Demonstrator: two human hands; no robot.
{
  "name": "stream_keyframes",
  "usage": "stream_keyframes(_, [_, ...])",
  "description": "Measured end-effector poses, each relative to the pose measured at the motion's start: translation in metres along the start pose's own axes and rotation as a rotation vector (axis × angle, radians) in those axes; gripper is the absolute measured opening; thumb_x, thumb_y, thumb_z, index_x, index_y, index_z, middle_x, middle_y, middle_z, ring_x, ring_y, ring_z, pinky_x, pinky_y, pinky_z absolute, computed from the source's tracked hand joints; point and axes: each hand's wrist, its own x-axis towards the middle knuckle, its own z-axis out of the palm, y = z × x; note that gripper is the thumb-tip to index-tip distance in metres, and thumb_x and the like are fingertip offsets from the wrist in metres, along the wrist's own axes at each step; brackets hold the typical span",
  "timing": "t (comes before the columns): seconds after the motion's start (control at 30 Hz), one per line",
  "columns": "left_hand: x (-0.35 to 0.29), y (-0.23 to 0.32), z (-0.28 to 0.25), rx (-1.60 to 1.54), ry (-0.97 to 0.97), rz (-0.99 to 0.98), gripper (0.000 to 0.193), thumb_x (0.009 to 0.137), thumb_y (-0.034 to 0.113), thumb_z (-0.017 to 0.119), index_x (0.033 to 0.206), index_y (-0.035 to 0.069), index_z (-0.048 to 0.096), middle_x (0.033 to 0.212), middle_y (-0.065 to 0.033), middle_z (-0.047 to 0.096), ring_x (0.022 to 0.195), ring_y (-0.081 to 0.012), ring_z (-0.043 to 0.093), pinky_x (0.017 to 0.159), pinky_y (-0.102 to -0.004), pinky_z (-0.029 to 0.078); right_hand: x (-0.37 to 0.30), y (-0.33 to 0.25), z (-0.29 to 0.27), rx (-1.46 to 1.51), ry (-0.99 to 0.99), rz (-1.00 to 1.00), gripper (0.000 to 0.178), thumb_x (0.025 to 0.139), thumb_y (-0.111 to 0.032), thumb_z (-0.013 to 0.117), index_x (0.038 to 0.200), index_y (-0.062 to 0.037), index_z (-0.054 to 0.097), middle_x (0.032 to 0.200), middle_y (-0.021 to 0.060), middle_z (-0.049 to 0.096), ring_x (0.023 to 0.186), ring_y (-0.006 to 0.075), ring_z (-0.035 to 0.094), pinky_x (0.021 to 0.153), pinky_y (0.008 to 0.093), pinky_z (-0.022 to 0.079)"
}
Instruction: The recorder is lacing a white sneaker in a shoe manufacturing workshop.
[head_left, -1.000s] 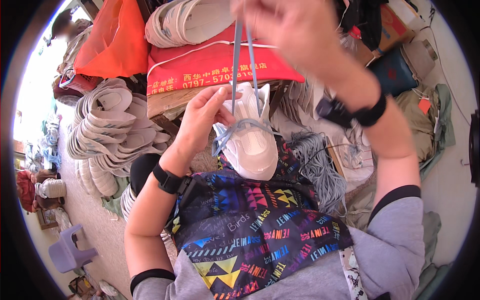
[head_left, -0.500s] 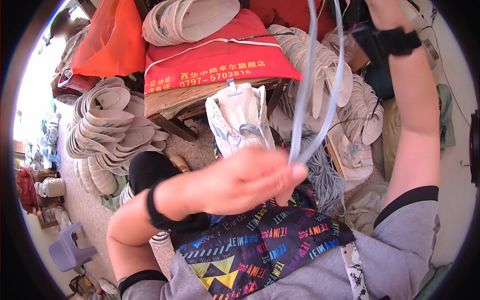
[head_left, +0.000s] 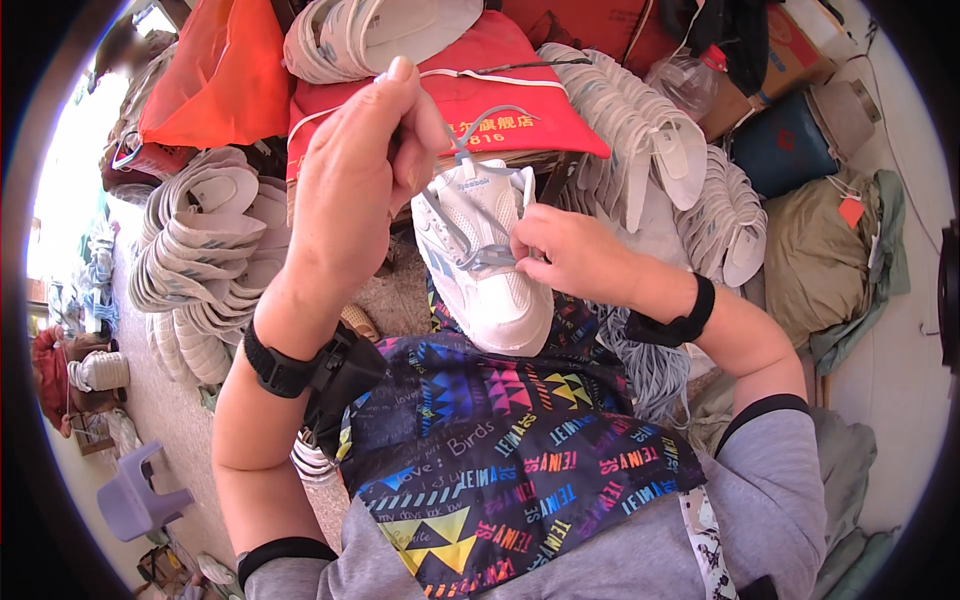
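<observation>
A white sneaker (head_left: 497, 290) rests upright over my lap, its toe toward me. Grey shoelace (head_left: 488, 258) crosses its lower eyelets, and a loose strand curves above the tongue. At the shoe's right eyelet edge, my right hand (head_left: 575, 250) pinches the lace between thumb and fingers. My left hand (head_left: 360, 180) is raised above and left of the sneaker, fingers curled and thumb pressed against them. What lies in that grip is too small to name.
Stacked shoe uppers (head_left: 205, 240) lie to the left, more (head_left: 640, 130) to the right. Behind the sneaker, a red bag (head_left: 500, 85) covers a low wooden stand. A bundle of grey laces (head_left: 650, 370) hangs beside my lap. A purple stool (head_left: 145, 490) stands far left.
My right hand has come down from high on the right to the sneaker's eyelets. My left hand has risen from in front of the shoe. The two long upright lace strands no longer show.
</observation>
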Motion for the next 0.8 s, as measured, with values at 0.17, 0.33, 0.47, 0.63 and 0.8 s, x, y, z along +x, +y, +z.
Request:
stream_keyframes(0.17, [-0.006, 0.029, 0.011, -0.061, -0.104, -0.007, 0.046, 0.107, 0.031, 0.031, 0.069, 0.009, 0.045, 0.054, 0.0041, 0.033, 0.045, -0.0063, 0.027, 0.048, -0.0229, 0.026, 0.004, 0.001, 0.006, -0.087, 0.17, 0.002, 0.01, 0.081, -0.009, 0.065, 0.088, -0.0057, 0.058, 0.082, 0.0096, 0.055, 0.072, 0.0277, 0.06, 0.062, 0.0385, 0.048])
stream_keyframes(0.33, [-0.025, 0.06, 0.031, -0.417, -0.33, 0.144, 0.046, 0.107, 0.028, 0.029, 0.068, 0.01, 0.044, 0.056, 0.004, 0.034, 0.042, -0.0066, 0.026, 0.047, -0.0229, 0.027, 0.001, -0.032, 0.0, 0.139, 0.131, 0.015, 0.018, 0.087, -0.015, 0.063, 0.101, -0.005, 0.06, 0.092, 0.0108, 0.061, 0.076, 0.0302, 0.062, 0.067, 0.0399, 0.051])
stream_keyframes(0.47, [-0.031, 0.054, 0.043, -0.301, -0.237, 0.039, 0.045, 0.107, 0.029, 0.029, 0.075, 0.007, 0.052, 0.057, 0.002, 0.041, 0.04, -0.0077, 0.03, 0.047, -0.0218, 0.029, 0.016, -0.041, 0.014, 0.168, 0.421, -0.246, 0.025, 0.09, -0.015, 0.062, 0.112, -0.0034, 0.061, 0.097, 0.0099, 0.065, 0.086, 0.0224, 0.064, 0.081, 0.0335, 0.05])
stream_keyframes(0.63, [-0.004, 0.008, -0.033, -0.58, -0.026, 0.018, 0.029, 0.104, 0.023, 0.043, 0.113, -0.002, 0.057, 0.084, -0.002, 0.055, 0.048, -0.0043, 0.035, 0.05, -0.0198, 0.032, 0.037, -0.031, -0.014, 1.052, 0.11, 0.073, 0.019, 0.097, -0.02, 0.058, 0.1, -0.0031, 0.065, 0.087, 0.0001, 0.063, 0.076, 0.0077, 0.056, 0.081, 0.0268, 0.05])
stream_keyframes(0.8, [-0.018, -0.043, -0.151, -1.057, 0.319, -0.154, 0.022, 0.103, 0.013, 0.044, 0.112, -0.003, 0.056, 0.084, -0.0024, 0.057, 0.052, -0.0051, 0.039, 0.061, -0.0226, 0.036, 0.039, 0.028, -0.041, 1.611, 0.348, 0.16, 0.016, 0.095, -0.018, 0.06, 0.091, -0.0033, 0.062, 0.068, -0.0034, 0.051, 0.066, 0.0097, 0.053, 0.075, 0.0316, 0.05])
